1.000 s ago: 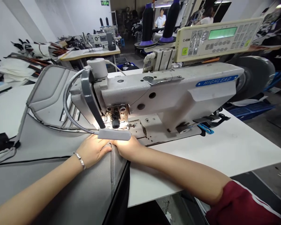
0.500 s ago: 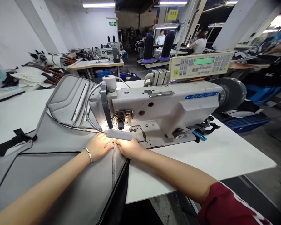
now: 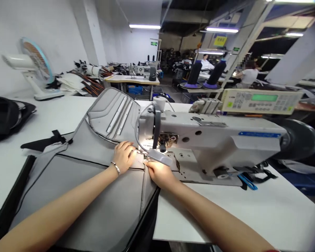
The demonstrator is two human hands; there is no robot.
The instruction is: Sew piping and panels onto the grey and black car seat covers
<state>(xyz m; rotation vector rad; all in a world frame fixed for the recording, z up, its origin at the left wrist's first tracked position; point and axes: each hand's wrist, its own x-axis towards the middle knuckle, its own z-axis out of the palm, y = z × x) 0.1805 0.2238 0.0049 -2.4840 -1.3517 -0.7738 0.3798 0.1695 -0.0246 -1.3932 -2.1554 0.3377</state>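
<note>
The smooth grey fabric panel [image 3: 94, 201], its curved outline edged in dark piping and its far section stitched into padded ridges with two pale strips, lies left of the sewing machine [image 3: 223, 145], its seam near the needle area. The left hand [image 3: 124, 157] rests on it palm down, grip loosely spread, pressing without grasping; the right hand [image 3: 161, 175] has its thumb and fingers at the seam, but I cannot tell how tightly that grip is drawn in. Beneath is a flat white desk [image 3: 191, 217], in a workshop with pale walls and tube lights. A fan [image 3: 36, 64] and black thread cones [image 3: 194, 73] stand beyond; the lamp head [image 3: 159, 157] partly covers the right fingers
</note>
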